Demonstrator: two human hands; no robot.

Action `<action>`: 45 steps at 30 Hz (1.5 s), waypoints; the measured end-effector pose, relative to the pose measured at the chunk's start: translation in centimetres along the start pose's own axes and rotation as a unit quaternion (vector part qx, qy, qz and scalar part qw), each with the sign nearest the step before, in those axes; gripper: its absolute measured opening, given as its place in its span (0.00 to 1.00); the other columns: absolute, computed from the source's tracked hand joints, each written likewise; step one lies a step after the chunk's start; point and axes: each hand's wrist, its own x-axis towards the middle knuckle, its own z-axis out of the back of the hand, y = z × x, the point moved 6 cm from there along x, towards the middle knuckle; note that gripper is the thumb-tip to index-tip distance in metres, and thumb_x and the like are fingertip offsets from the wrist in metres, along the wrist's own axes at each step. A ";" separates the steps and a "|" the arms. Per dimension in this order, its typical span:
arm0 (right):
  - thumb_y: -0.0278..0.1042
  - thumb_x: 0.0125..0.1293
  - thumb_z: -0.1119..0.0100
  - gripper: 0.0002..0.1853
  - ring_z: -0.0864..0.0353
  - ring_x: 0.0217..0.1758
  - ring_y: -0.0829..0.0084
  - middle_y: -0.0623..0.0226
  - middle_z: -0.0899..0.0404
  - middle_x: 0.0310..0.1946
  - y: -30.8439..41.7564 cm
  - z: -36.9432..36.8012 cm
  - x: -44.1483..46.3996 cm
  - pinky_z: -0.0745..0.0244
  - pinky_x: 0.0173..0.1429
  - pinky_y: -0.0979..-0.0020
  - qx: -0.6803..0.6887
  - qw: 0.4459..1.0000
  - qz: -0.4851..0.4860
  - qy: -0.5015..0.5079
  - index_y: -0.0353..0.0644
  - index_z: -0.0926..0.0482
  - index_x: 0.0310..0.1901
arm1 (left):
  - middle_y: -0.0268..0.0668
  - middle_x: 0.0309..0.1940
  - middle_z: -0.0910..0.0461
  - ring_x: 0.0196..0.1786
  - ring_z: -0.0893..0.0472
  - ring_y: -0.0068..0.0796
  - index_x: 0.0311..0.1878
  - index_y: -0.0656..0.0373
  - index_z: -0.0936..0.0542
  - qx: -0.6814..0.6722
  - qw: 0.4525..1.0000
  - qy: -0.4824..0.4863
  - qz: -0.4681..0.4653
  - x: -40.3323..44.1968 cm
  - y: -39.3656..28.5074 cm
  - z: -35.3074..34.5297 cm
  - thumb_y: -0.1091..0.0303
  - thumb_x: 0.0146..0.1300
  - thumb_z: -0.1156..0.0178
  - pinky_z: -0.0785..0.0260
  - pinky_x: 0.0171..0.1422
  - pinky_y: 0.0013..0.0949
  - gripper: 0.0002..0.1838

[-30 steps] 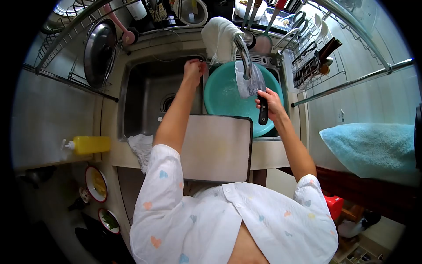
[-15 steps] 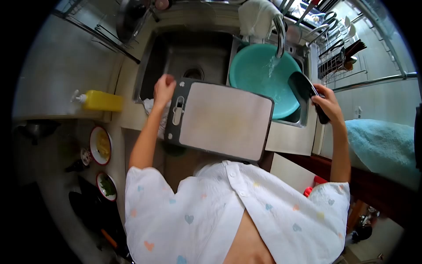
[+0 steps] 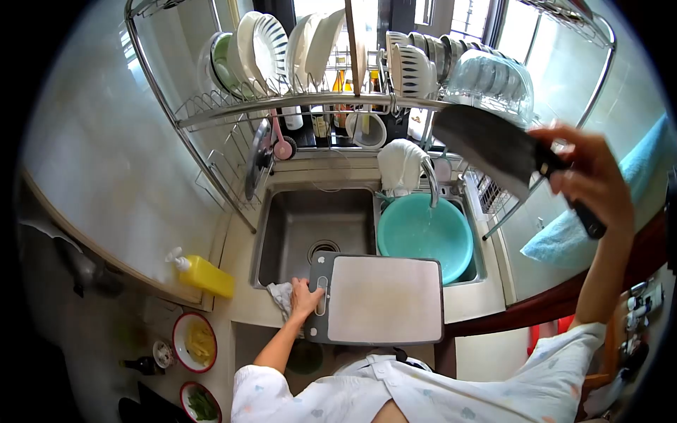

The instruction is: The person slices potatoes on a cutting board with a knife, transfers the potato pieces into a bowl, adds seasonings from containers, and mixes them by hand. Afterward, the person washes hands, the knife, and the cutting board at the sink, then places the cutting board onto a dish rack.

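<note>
My right hand point(image 3: 592, 173) is raised at the upper right, closed around the black handle of a cleaver point(image 3: 486, 144). The broad dark blade points left, in front of the dish rack. Lower down, my left hand point(image 3: 305, 299) grips the left edge of a cutting board point(image 3: 384, 299) by its handle slot. This board has a pale face and a grey border, and lies across the front of the sink. Beside my left hand is a crumpled cloth point(image 3: 281, 295). A turquoise basin point(image 3: 462, 243) stands under the faucet point(image 3: 431, 187), with a thin trickle of water falling into it.
Left of the basin is a steel sink point(image 3: 282, 218). A dish rack point(image 3: 211, 113) with plates and bowls spans the back. On the left are a yellow pump bottle point(image 3: 208, 275) and two red-rimmed bowls, one with yellow pieces point(image 3: 199, 343), one with green leaves point(image 3: 202, 404). A blue towel point(image 3: 564, 233) hangs right.
The view has tilted up, showing the dish rack. My right hand has lifted the cleaver from beside the basin. My left hand has come down onto the board's handle. The water stream looks thinner.
</note>
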 end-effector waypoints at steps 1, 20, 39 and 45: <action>0.29 0.55 0.36 0.26 0.17 0.30 0.77 0.56 0.20 0.45 1.1 0.9 0.8 0.19 0.31 0.77 -0.015 0.999 0.002 -0.029 0.42 0.27 0.58 | 0.51 0.40 0.26 0.40 0.21 0.48 0.46 0.66 0.28 0.030 0.995 -0.016 -0.093 0.0 -1.2 0.7 0.61 0.52 0.36 0.25 0.43 0.46 0.23; 0.16 0.58 0.43 0.08 0.19 0.21 0.73 0.65 0.21 0.22 -17.3 -8.8 35.9 0.26 0.20 0.70 -0.151 0.972 0.147 -0.108 0.36 0.20 0.39 | 0.44 0.30 0.21 0.18 0.21 0.29 0.52 0.61 0.35 -0.374 0.913 -0.152 0.064 -12.0 -9.6 34.5 0.73 0.60 0.42 0.27 0.18 0.28 0.18; 0.30 0.66 0.43 0.21 0.20 0.52 0.62 0.50 0.24 0.51 -4.3 -12.9 23.6 0.28 0.60 0.65 -0.366 0.928 -0.061 0.026 0.36 0.28 0.60 | 0.46 0.22 0.23 0.18 0.22 0.34 0.46 0.71 0.29 -0.073 0.954 -0.231 -0.177 9.2 -20.4 60.4 0.79 0.58 0.44 0.30 0.19 0.39 0.12; 0.35 0.70 0.46 0.22 0.22 0.50 0.64 0.52 0.22 0.51 -5.9 -11.1 21.1 0.30 0.58 0.66 -0.357 0.927 0.069 -0.088 0.38 0.29 0.64 | 0.43 0.26 0.22 0.22 0.23 0.29 0.54 0.61 0.32 0.028 0.978 -0.124 -0.165 23.8 -17.4 55.8 0.63 0.65 0.42 0.31 0.19 0.33 0.19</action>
